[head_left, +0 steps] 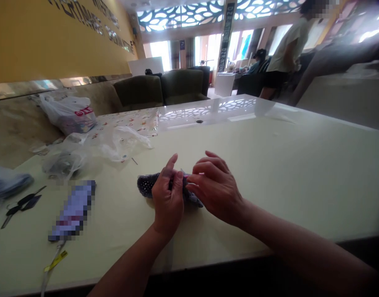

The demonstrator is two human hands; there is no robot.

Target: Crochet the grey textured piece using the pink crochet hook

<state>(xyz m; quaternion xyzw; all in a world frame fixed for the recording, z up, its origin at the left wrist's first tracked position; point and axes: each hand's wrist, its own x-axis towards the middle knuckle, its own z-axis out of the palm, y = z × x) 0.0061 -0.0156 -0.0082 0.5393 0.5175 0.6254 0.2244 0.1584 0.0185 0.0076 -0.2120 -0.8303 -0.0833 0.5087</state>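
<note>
Dark grey crocheted fabric (pixel 146 185) with an open, holey mesh is held just above the table in front of me. My left hand (pixel 169 198) is closed around its middle, thumb pressed on the work and index finger pointing up. Close beside it, my right hand (pixel 215 187) pinches a thin pink crochet hook (pixel 186 176). Fingers hide most of that hook, and its tip cannot be made out at the stitches. Part of the fabric's lower edge shows beneath both hands.
On the pale table (pixel 285 177), a phone (pixel 73 212) with a white cable and keys (pixel 24 204) lie left. Clear plastic bags (pixel 121 142) and a full white carrier bag (pixel 71 113) sit behind them. Dark armchairs (pixel 183 84) stand beyond; a person (pixel 288 49) stands far right.
</note>
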